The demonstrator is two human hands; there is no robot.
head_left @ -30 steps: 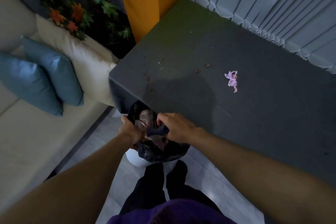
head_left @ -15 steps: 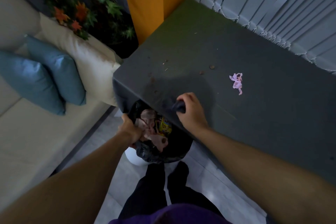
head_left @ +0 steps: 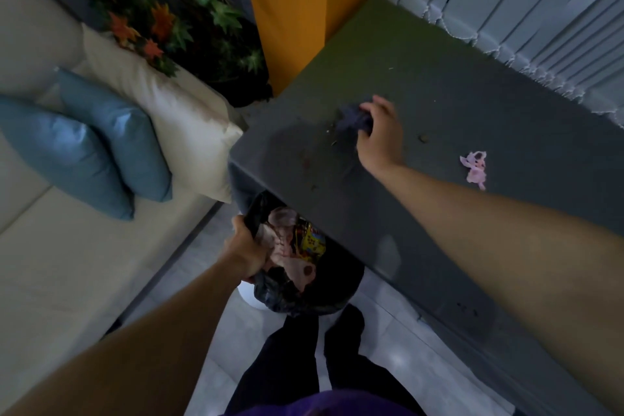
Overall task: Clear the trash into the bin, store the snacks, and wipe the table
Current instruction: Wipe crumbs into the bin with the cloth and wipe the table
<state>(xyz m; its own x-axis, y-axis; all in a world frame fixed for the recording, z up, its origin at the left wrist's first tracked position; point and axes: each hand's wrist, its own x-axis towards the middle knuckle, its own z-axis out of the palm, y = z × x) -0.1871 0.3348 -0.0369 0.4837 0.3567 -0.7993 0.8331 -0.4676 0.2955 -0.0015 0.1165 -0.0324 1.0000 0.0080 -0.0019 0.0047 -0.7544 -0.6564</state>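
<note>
Right hand (head_left: 380,137) has moved off the table's near edge by the bin and further out across the top, taking the cloth (head_left: 353,120) with it. Left hand (head_left: 244,248) hasn't moved.

Nearest: dark trousers (head_left: 287,365), standing on a pale tiled floor (head_left: 388,341).

Bin (head_left: 248,299) sits just in front of the feet, partly tucked under the table corner, lined with a black bag (head_left: 287,297). The left hand's fingers are curled round the bag's rim on the sofa side. The trash (head_left: 293,257) inside is pinkish crumpled stuff plus a yellow printed wrapper.

Table (head_left: 439,230) has a dark grey top. The right hand is palm down, fingers bunched round the dark blue cloth, which is pressed to the surface. Crumbs (head_left: 422,138) lie loose just beside the hand. A pink scrap (head_left: 475,167) lies on the top further to the right, well apart from the hand.

Left side: cream sofa (head_left: 67,263) with two blue cushions (head_left: 101,145) and a cream one (head_left: 162,111).

Far: plant with orange and green leaves (head_left: 162,10), yellow pillar (head_left: 297,3), vertical blinds (head_left: 523,10) along the table's far edge.
</note>
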